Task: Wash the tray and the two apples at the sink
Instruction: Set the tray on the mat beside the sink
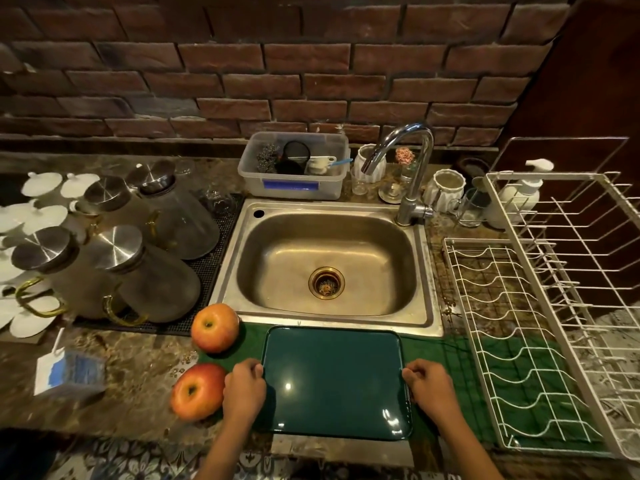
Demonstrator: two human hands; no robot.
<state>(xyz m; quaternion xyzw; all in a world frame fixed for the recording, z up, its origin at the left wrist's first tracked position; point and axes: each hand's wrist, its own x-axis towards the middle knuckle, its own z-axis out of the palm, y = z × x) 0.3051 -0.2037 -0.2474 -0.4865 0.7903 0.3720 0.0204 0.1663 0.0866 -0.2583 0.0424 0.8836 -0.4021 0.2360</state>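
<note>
A dark green rectangular tray [334, 379] lies flat on a green cloth at the counter's front edge, just in front of the steel sink [325, 261]. My left hand [244, 388] grips the tray's left rim and my right hand [429, 382] grips its right rim. Two red-orange apples sit left of the tray: one [215, 327] near the sink's front-left corner, the other [198, 391] beside my left hand. The chrome tap [410, 174] stands at the sink's back right, with no water running.
Several glass jugs with steel lids [145, 271] stand on a black mat to the left. A white wire dish rack [540, 317] fills the right side. A plastic tub [294, 166], white ribbed cups [445, 188] and a soap dispenser [519, 194] line the brick wall.
</note>
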